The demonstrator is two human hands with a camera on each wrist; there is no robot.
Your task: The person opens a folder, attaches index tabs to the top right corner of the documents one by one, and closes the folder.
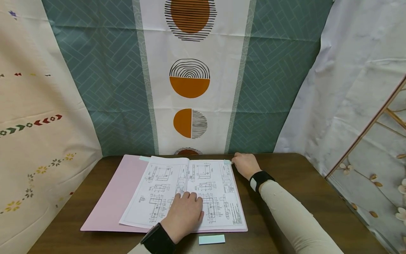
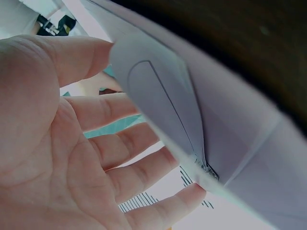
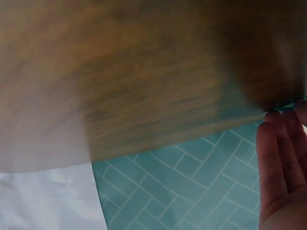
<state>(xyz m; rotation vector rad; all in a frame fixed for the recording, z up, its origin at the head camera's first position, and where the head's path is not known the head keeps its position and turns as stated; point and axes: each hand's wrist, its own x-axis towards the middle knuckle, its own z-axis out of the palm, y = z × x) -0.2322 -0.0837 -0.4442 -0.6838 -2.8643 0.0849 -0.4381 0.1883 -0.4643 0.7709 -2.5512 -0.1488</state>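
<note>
A folder with a pink cover lies spread on the table, its white pages of technical drawings showing. My left hand rests on the pages near the middle fold. In the left wrist view, that hand's fingers are spread and fairly straight against the paper. At the top right corner of the right page, my right hand pinches a mint sticky tab. The right wrist view catches the fingertips meeting the thumb there, at the frame's edge.
Near the folder's lower edge lies a mint sticky-note pad. Another mint tab sticks out at the top left. The brown table ends at a patterned cloth behind, with pale fabric on the right.
</note>
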